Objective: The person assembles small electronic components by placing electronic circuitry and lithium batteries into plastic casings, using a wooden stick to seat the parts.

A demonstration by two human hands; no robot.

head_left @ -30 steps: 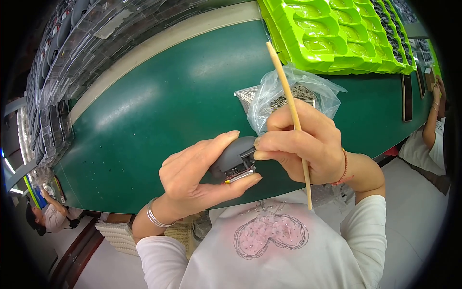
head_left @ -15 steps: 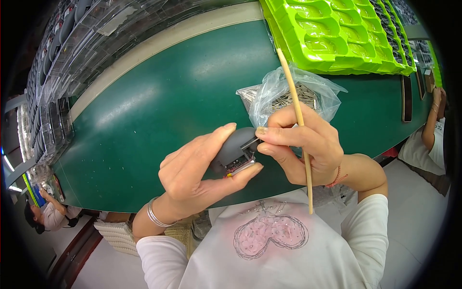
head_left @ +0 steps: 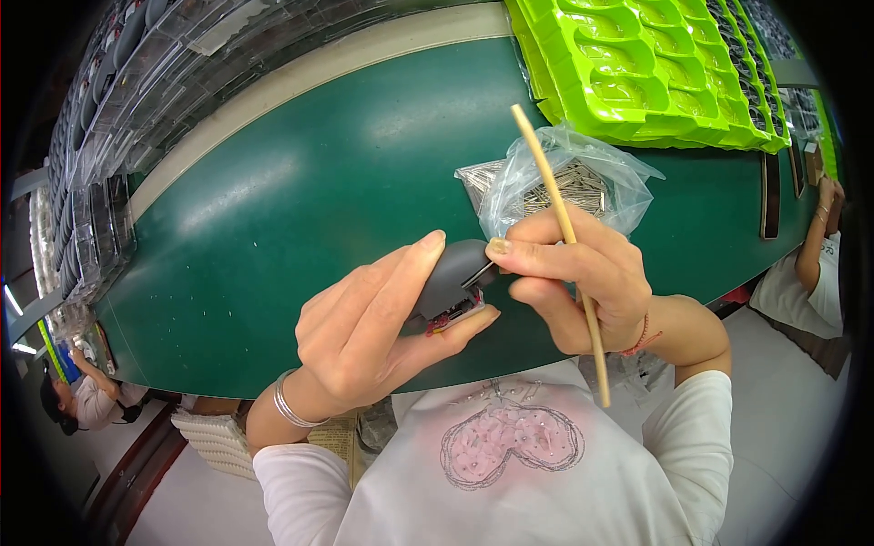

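Observation:
My left hand (head_left: 360, 323) grips a dark grey, rounded plastic housing (head_left: 448, 276), fingers along its far side and thumb under its near edge. It looks like a computer mouse shell, with a circuit board and red bits showing in its open side. A thin metal pin (head_left: 479, 274) lies at a slot in the shell. My right hand (head_left: 583, 282) touches the pin's upper end with its index fingertip, the thumb held apart. A slim wooden stick (head_left: 557, 196) is clasped among the right hand's fingers, slanting across the palm. How far the pin sits in the slot cannot be seen.
A clear plastic bag (head_left: 628, 187) of many metal pins (head_left: 575, 189) lies open beyond my right hand on the green table (head_left: 273, 246). Bright green moulded trays (head_left: 628, 109) are stacked at far right. Clear trays (head_left: 218, 82) line the far left. Other people sit at both sides.
My right thumb has drawn back from the housing, while the index fingertip stays at it. The wooden stick has tilted, its lower end swinging right. The pin at the slot shows more plainly.

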